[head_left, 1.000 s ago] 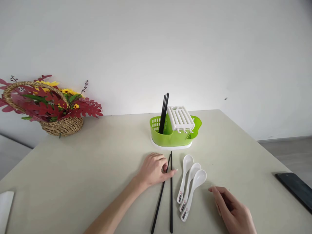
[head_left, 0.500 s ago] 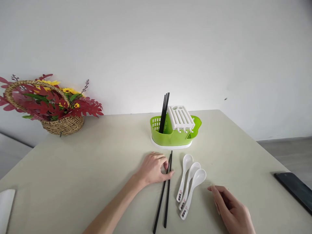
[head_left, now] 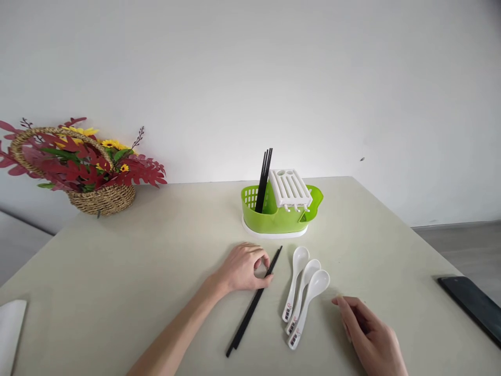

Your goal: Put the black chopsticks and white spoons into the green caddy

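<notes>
Standing well left of the green caddy (head_left: 270,223), by the wall, is a flower basket (head_left: 104,200); a white object (head_left: 11,334), cut off by the view's edge, lies left of the caddy and nearer you. In front of the caddy, slightly left, your left hand (head_left: 245,267) has a narrow grip: thumb and fingers curl about two black chopsticks (head_left: 250,308), though you can't tell how firmly they pinch. This pair lies slanted on the worktop (head_left: 176,245), one end toward the caddy. Expect it to be light, stiff and rather slippery, apt to scissor apart; take hold near the middle, pressing both sticks together. More chopsticks (head_left: 263,188) lean upright in the caddy's left compartment, beside its white slotted rack (head_left: 291,202). Three white spoons (head_left: 307,305) lie close together before the caddy's right half; they look hard and smooth, best held by their handles. Right of the caddy and nearer you, your right hand (head_left: 370,331) is loosely curled, nothing visible in its grip. A dark phone (head_left: 472,305) lies well right of the caddy.
</notes>
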Demonstrator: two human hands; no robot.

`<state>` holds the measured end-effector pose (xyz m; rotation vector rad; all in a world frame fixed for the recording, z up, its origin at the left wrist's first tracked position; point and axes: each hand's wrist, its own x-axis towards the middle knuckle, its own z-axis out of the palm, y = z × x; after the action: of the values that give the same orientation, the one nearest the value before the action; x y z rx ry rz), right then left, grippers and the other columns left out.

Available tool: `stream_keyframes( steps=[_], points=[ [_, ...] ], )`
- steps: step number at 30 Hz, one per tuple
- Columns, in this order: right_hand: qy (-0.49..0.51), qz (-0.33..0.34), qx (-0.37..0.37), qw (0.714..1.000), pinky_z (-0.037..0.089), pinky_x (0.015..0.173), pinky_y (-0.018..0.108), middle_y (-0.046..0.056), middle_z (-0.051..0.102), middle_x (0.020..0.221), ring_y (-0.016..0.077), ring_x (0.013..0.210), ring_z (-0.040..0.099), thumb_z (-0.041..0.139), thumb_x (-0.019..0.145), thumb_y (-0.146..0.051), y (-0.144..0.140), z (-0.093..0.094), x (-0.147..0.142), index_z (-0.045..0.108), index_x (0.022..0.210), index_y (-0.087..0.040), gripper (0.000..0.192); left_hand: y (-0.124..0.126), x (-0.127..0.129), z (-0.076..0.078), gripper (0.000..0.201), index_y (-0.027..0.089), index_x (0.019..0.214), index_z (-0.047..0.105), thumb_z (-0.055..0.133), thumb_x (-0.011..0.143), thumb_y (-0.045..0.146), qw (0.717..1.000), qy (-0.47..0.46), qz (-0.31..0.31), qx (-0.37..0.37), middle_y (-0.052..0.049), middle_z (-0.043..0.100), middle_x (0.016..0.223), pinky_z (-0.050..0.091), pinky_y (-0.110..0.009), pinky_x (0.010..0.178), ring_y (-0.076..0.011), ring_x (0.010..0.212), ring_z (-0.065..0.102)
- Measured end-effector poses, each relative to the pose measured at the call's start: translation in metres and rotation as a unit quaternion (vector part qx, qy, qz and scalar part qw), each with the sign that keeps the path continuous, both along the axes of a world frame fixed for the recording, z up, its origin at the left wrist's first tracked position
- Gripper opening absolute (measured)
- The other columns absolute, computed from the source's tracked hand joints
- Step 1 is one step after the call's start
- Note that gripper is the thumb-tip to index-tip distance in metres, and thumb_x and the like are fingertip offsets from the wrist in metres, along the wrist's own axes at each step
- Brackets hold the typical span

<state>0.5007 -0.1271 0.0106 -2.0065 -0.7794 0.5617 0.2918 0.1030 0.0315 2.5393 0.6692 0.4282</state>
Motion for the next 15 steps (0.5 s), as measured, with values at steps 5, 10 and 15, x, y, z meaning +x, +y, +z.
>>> stream_keyframes(
  steps=[5,10,15],
  points=[
    [-0.005,-0.004,0.010,1.000,0.042,0.055,0.025,-0.001,0.063,0.067,0.0175,0.062,0.054,0.060,0.089,-0.071,0.000,0.001,-0.001,0.078,0.095,-0.024,0.051,0.010,-0.009,0.004,0.014,0.025,0.084,0.068,0.079,0.076,0.029,0.999,-0.011,-0.022,-0.032,0.003,0.063,0.072,0.050,-0.030,0.075,-0.0161,0.068,0.060],
    [0.008,-0.003,0.009,1.000,0.041,0.057,0.025,-0.001,0.064,0.069,0.0168,0.063,0.054,0.059,0.089,-0.072,0.001,0.003,-0.002,0.078,0.094,-0.024,0.052,0.020,-0.018,0.008,0.010,0.025,0.089,0.070,0.075,0.080,0.027,1.000,-0.023,0.003,-0.004,0.001,0.065,0.076,0.051,-0.031,0.077,-0.0183,0.073,0.062],
    [0.014,-0.001,0.007,1.000,0.042,0.058,0.025,-0.001,0.063,0.069,0.0165,0.063,0.054,0.060,0.089,-0.072,0.000,0.002,-0.001,0.078,0.096,-0.024,0.052,0.027,-0.027,0.011,0.013,0.025,0.089,0.070,0.076,0.084,0.035,0.999,-0.024,0.030,0.010,-0.002,0.068,0.087,0.052,-0.032,0.077,-0.0203,0.082,0.065]
  ],
)
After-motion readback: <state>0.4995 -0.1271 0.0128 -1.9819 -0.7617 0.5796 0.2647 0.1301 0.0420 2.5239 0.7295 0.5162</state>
